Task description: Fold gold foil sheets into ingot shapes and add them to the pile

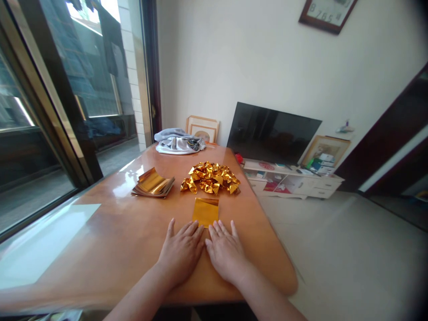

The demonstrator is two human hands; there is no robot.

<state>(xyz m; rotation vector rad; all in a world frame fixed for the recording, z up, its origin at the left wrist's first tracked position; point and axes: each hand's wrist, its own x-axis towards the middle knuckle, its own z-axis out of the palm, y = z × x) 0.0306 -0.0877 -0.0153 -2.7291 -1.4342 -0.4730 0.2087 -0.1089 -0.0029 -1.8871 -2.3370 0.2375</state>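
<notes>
A square sheet of gold foil paper (pixel 206 211) lies flat on the wooden table in front of me. My left hand (pixel 183 247) rests palm down with its fingertips on the sheet's near left corner. Beside it, my right hand (pixel 224 249) lies flat, its fingertips at the near right corner. Both hands have their fingers stretched out and grip nothing. Just beyond the sheet is a heap of folded gold foil pieces (pixel 212 177). To the left sits a stack of gold foil sheets (pixel 153 183), the top ones curling up.
A bundle of grey cloth (pixel 180 141) lies at the table's far end. The table (pixel 133 240) has a rounded right corner near me. Past it stand a television (pixel 272 133) and a low white cabinet (pixel 294 180). A glass sliding door (pixel 50 111) is on the left.
</notes>
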